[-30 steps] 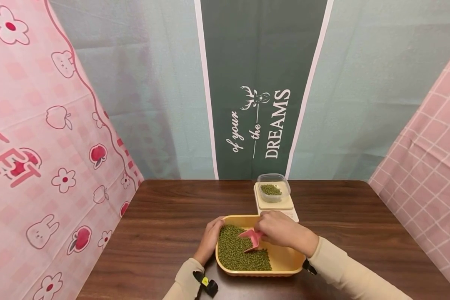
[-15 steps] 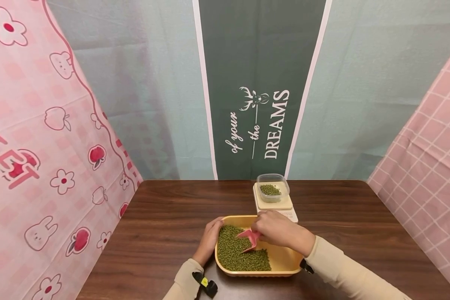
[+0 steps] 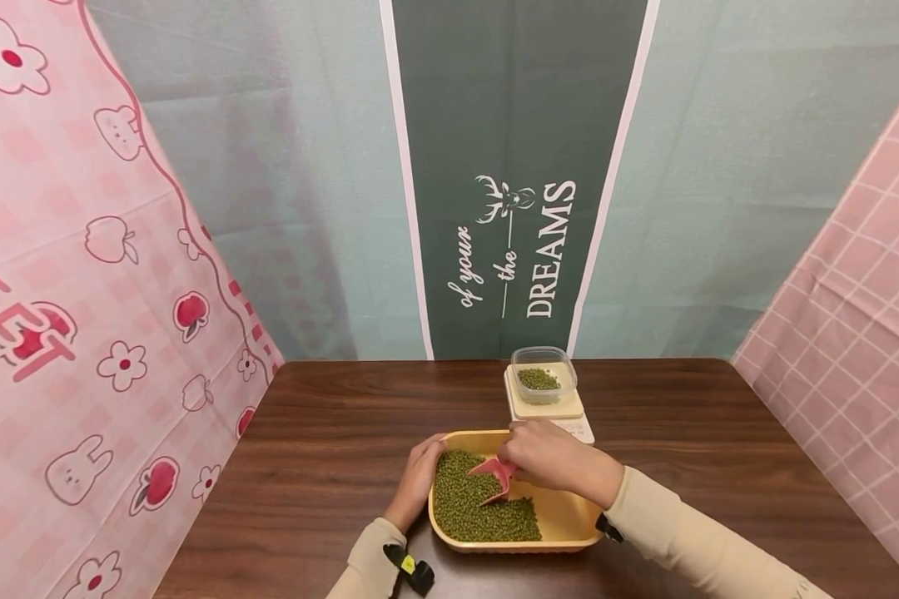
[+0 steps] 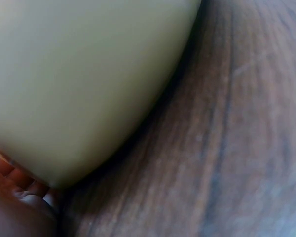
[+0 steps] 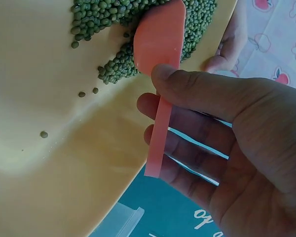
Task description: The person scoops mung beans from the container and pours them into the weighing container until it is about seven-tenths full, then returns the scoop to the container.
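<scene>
A yellow tray [image 3: 569, 520] near the table's front edge holds a heap of green mung beans [image 3: 472, 503]. My right hand [image 3: 550, 457] pinches the handle of a pink scoop [image 3: 494, 478], whose blade [image 5: 158, 39] digs into the beans [image 5: 106, 15]. My left hand [image 3: 418, 478] holds the tray's left rim; its fingertips [image 4: 19, 180] show under the tray's wall [image 4: 79, 74]. Behind the tray a clear tub [image 3: 544, 376] with some beans sits on a white scale [image 3: 547, 408].
The dark wooden table [image 3: 330, 449] stretches left and right of the tray. Pink printed cloths [image 3: 82, 291] hang on both sides and a green and grey banner [image 3: 517, 183] hangs at the back.
The view has drifted slightly; my right hand and the scoop have edged a little left in the beans. The left hand stays on the rim.
</scene>
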### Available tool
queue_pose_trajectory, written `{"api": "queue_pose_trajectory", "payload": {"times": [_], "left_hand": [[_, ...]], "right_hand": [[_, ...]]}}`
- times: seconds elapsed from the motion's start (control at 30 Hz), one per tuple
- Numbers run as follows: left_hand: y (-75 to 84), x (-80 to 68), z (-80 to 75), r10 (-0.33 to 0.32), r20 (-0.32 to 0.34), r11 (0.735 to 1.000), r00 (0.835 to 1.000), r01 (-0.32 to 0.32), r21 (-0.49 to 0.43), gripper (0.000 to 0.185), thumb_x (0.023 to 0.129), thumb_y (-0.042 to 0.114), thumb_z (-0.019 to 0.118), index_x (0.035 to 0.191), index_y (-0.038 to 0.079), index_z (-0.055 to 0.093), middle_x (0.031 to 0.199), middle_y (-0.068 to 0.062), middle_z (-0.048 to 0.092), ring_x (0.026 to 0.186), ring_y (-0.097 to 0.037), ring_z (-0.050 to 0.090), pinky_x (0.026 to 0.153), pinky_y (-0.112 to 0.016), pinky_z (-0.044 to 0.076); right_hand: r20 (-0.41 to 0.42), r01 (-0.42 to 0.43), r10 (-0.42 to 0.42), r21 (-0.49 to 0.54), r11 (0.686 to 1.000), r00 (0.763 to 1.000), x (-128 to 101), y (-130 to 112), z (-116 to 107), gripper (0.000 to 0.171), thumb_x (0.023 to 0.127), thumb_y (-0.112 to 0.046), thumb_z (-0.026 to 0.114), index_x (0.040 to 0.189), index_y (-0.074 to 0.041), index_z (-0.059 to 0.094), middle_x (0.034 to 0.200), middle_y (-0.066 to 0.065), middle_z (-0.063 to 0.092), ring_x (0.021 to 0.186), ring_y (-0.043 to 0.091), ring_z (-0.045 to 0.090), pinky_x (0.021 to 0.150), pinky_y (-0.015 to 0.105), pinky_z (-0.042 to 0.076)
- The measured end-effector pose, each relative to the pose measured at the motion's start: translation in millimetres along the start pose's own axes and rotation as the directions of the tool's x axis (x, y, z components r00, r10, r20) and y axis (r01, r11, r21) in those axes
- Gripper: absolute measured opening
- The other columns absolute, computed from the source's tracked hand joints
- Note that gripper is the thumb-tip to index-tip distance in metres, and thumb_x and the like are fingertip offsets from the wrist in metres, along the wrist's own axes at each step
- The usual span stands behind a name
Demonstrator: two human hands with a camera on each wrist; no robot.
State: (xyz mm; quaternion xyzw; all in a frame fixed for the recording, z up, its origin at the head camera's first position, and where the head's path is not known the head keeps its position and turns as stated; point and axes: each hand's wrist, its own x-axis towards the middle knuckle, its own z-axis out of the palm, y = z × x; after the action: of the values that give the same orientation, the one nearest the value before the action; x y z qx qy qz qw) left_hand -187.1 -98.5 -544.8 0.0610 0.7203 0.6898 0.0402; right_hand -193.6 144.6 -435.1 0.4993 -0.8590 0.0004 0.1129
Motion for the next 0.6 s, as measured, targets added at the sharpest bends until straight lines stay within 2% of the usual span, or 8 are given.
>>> {"api": "queue_pose_trajectory", "payload": {"times": [0.2,0.37,0.6], "left_hand": [[-0.3,0.6,-0.5,-0.019,0.001,1.000,1.000,0.019,-0.006,0.040,0.109,0.017,0.041,0.132,-0.003,0.069,0.122,-0.022,0.072,0.100,-0.013,0.066,0.087,-0.023,0.054],[0.1,0.3,-0.7,-0.002,0.006,1.000,1.000,0.002,-0.008,0.041,0.110,0.017,0.041,0.131,-0.005,0.068,0.121,-0.024,0.072,0.099,-0.012,0.066,0.087,-0.024,0.054],[0.9,0.7,-1.0,-0.001,0.007,1.000,1.000,0.001,-0.001,0.040,0.110,0.017,0.041,0.131,-0.004,0.069,0.122,-0.023,0.072,0.102,-0.014,0.066,0.089,-0.024,0.054]], "right_hand": [[0.002,0.003,-0.003,-0.031,1.000,1.000,3.0,-0.6,-0.3,0.019,0.077,-0.023,0.093,0.071,-0.023,0.074,0.065,-0.012,0.063,0.061,0.008,0.051,0.054,0.023,0.043],[-0.007,0.013,-0.013,-0.029,0.999,1.000,4.6,-0.6,2.0,0.022,0.073,-0.016,0.091,0.067,-0.024,0.071,0.062,-0.011,0.063,0.054,0.006,0.050,0.051,0.024,0.044],[0.013,0.023,-0.023,-0.044,0.999,1.000,7.8,-2.3,1.1,0.027,0.071,-0.015,0.091,0.064,-0.026,0.067,0.061,-0.011,0.064,0.051,0.005,0.046,0.051,0.024,0.042]]}}
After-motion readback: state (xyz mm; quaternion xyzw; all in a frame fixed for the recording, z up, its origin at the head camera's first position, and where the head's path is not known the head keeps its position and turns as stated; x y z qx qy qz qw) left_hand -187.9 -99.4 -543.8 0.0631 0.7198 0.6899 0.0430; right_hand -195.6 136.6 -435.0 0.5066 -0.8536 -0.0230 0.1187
